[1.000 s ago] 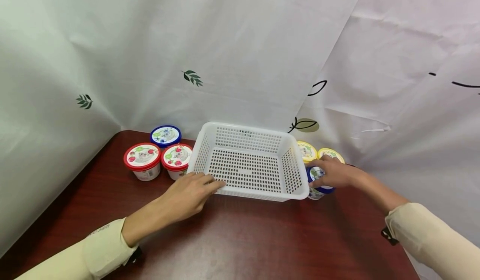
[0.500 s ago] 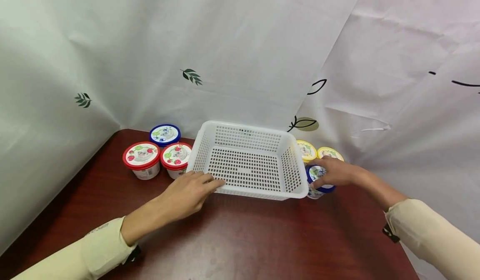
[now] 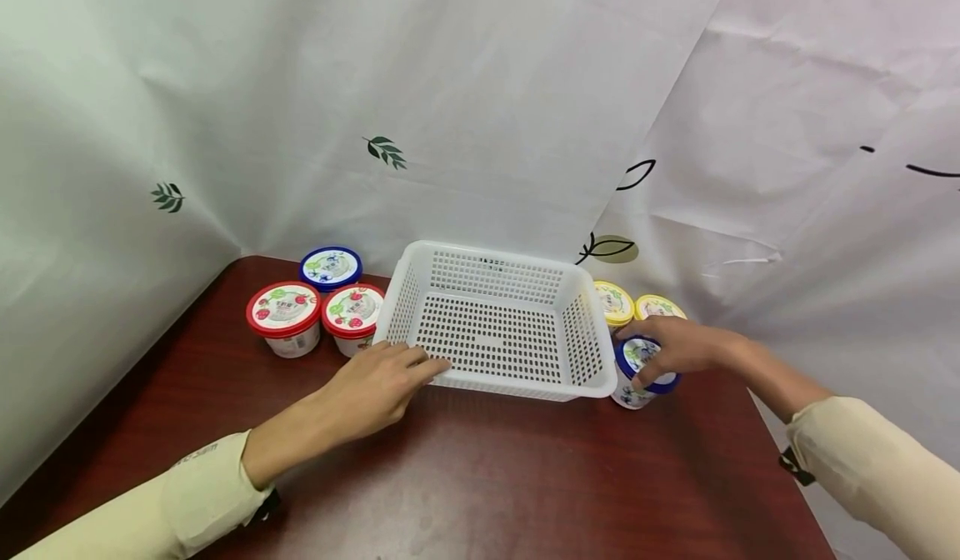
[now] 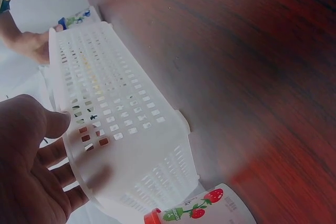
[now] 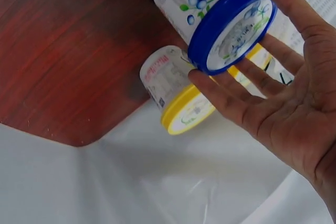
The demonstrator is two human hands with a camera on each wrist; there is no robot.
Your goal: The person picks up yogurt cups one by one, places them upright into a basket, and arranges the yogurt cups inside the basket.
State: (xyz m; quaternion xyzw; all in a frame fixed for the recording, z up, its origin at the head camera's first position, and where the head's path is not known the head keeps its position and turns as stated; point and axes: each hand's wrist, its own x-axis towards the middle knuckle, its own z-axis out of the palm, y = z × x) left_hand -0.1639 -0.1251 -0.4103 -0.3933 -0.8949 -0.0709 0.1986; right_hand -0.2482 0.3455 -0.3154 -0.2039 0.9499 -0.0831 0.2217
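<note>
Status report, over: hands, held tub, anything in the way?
Left hand gripping basket. Right hand gripping blue-lidded tub from above. Basket close beside tub, possible snag; yellow-lidded tubs just behind.

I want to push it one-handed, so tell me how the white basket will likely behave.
The white basket is probably light for its size, since its walls look thin and full of holes. It likely holds its shape, as it looks like moulded plastic with straight sides. Its broad base suggests sliding rather than tipping.
</note>
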